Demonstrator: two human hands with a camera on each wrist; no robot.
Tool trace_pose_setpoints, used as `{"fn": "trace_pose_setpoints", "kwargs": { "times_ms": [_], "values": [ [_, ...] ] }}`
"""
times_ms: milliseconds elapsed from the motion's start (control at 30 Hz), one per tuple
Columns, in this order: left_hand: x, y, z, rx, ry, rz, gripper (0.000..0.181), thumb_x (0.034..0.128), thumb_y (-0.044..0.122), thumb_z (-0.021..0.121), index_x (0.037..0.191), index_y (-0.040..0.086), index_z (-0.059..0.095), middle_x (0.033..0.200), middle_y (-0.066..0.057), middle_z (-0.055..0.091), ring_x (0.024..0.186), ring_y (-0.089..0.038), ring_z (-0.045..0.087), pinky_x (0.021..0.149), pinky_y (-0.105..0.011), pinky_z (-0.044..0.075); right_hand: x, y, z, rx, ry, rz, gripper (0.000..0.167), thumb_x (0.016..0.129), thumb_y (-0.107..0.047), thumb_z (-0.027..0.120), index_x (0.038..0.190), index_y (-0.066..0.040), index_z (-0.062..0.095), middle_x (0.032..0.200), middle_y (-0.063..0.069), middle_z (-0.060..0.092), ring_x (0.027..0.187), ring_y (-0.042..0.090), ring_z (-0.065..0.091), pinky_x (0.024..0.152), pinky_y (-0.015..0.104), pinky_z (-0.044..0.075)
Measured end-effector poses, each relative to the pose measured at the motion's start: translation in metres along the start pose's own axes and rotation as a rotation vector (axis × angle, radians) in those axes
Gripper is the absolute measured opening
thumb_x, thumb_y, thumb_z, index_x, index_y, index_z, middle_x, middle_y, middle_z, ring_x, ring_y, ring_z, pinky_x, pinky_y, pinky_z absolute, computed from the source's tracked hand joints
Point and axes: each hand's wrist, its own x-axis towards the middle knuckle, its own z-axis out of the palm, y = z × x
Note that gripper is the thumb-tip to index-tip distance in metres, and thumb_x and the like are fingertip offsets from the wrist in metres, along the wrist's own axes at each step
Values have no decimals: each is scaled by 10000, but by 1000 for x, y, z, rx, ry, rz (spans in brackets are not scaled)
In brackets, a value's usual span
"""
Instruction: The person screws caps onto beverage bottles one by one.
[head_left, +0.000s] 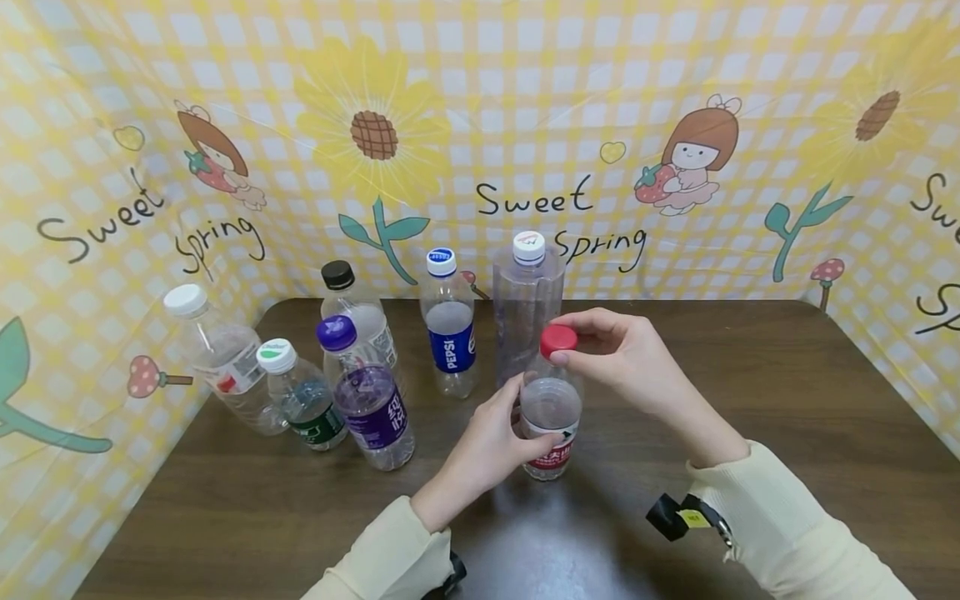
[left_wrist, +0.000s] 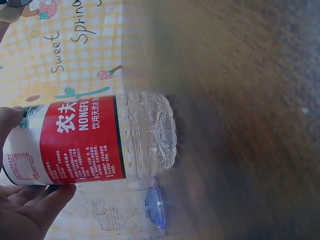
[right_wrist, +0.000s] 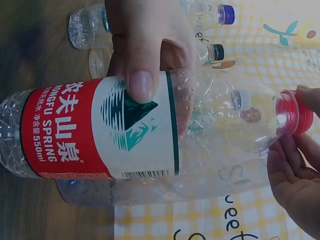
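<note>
A clear plastic water bottle (head_left: pixel 551 404) with a red and white label stands upright on the table, or very close above it. My left hand (head_left: pixel 486 437) grips its body from the left, with the thumb across the label (right_wrist: pixel 137 135). At the top, my right hand (head_left: pixel 630 358) pinches the red cap (head_left: pixel 558 340) between thumb and fingers. That cap sits at the bottle's neck; whether it is loose or tight I cannot tell. Right behind stands a large clear bottle (head_left: pixel 517 308) with a white cap, partly hidden by the water bottle and my hands.
Left of my hands stand several capped bottles: a Pepsi bottle (head_left: pixel 452 346), a purple-labelled bottle (head_left: pixel 372 408), a black-capped bottle (head_left: pixel 369 321), a green-labelled bottle (head_left: pixel 309 404) and a white-capped clear bottle (head_left: pixel 228 358). A patterned yellow cloth (head_left: pixel 465 150) walls the brown table (head_left: pixel 750 367).
</note>
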Motion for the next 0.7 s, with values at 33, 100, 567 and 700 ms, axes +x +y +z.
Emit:
{"fn": "trace_pose_setpoints", "kwargs": {
  "times_ms": [33, 100, 567, 700],
  "values": [
    [0, 0, 0, 0, -1, -1, 740, 800, 214, 776, 1414, 93, 380, 1347, -128, 550, 1207, -288, 578, 969, -432, 507, 0, 0, 0, -5, 6, 1, 326, 833, -118, 729, 1138, -27, 657, 1059, 159, 692, 857, 75, 671, 753, 192, 541],
    [0, 0, 0, 2, -2, -3, 740, 801, 212, 775, 1416, 93, 379, 1353, -129, 546, 1210, -291, 576, 969, -431, 507, -1, -1, 2, -10, 18, 1, 320, 829, -118, 733, 1128, -29, 661, 1056, 160, 695, 856, 91, 675, 742, 192, 540],
    [-2, 1, 0, 15, 14, 15, 734, 798, 197, 776, 1410, 84, 388, 1337, -139, 560, 1188, -289, 589, 960, -428, 514, -4, -6, 8, -22, 91, 31, 352, 812, -151, 759, 1124, -27, 653, 1045, 161, 706, 826, 84, 664, 700, 201, 538],
    [-2, 2, -1, 10, 14, 13, 735, 797, 190, 776, 1411, 83, 386, 1335, -140, 560, 1184, -289, 589, 964, -432, 513, -5, -8, 9, -44, 101, 37, 356, 813, -149, 757, 1130, -25, 652, 1046, 162, 704, 838, 131, 662, 699, 202, 539]
  ]
}}
